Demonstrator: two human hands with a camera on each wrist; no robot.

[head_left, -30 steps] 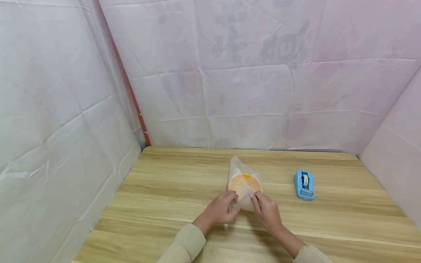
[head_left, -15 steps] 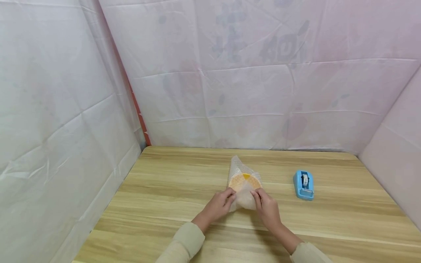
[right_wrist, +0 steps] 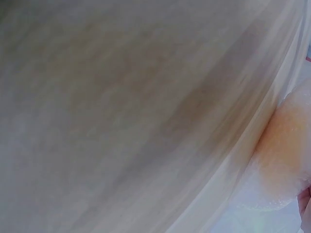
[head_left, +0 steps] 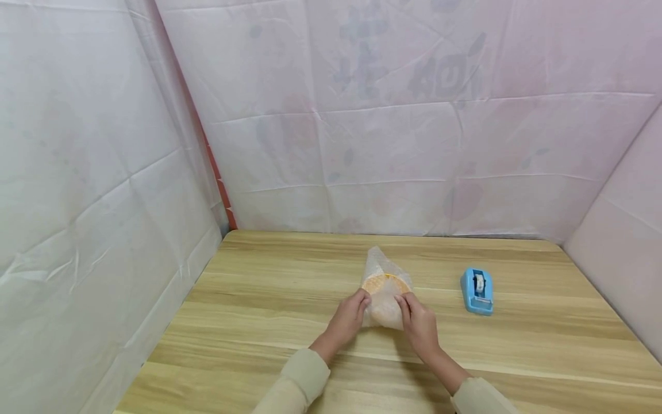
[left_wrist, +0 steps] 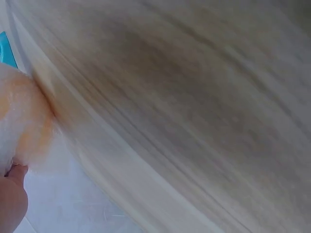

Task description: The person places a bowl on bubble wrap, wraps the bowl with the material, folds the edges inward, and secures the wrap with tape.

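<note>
Bubble wrap (head_left: 385,310) lies around a round orange object (head_left: 373,283) with a yellow patch at its rim, in the middle of the table. Its exact kind is hidden by the wrap. My left hand (head_left: 347,316) pinches the wrap at its near left side. On the near right side, the thumb and fingers of my right hand (head_left: 420,325) pinch the wrap too. A loose corner of the sheet points away from me beyond the object. Both wrist views catch the bubble wrap (left_wrist: 24,116) at their edges, orange showing through.
A blue tape dispenser (head_left: 477,291) with a roll of tape stands on the wooden table (head_left: 248,299), right of the wrapped object. White sheeting (head_left: 383,149) encloses the table at the back, left and right.
The near flap of bubble wrap has been drawn farther over the object, covering most of the yellow patch. My left hand has shifted slightly forward; it now pinches the wrap's left side.
</note>
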